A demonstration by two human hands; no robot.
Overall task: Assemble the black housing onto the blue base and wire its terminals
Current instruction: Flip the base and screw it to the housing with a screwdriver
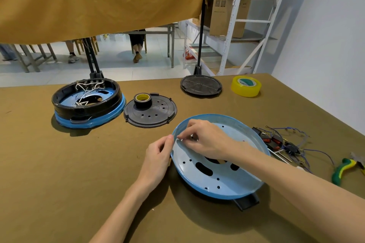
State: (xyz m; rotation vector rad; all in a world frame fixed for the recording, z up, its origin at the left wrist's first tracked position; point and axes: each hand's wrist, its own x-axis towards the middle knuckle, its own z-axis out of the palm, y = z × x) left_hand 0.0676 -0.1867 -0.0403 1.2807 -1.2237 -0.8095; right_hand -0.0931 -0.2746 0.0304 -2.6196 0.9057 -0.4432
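A round blue base [215,175] with several holes and slots lies in front of me, a black tab sticking out at its near edge. My left hand [158,160] grips its left rim with curled fingers. My right hand [203,140] reaches over the rim and pinches something small and thin just inside the left edge. At the far left, a black housing [87,98] with white wires inside sits on another blue base. A bundle of black and red terminal parts with blue wires [282,144] lies to the right of the near base.
A black perforated disc [152,112] carries a roll of black tape [142,99]. Another black disc [201,86] and a yellow tape roll [246,86] lie at the back. Green-yellow pliers [343,169] sit at the right edge. Stand poles rise from the table's far edge.
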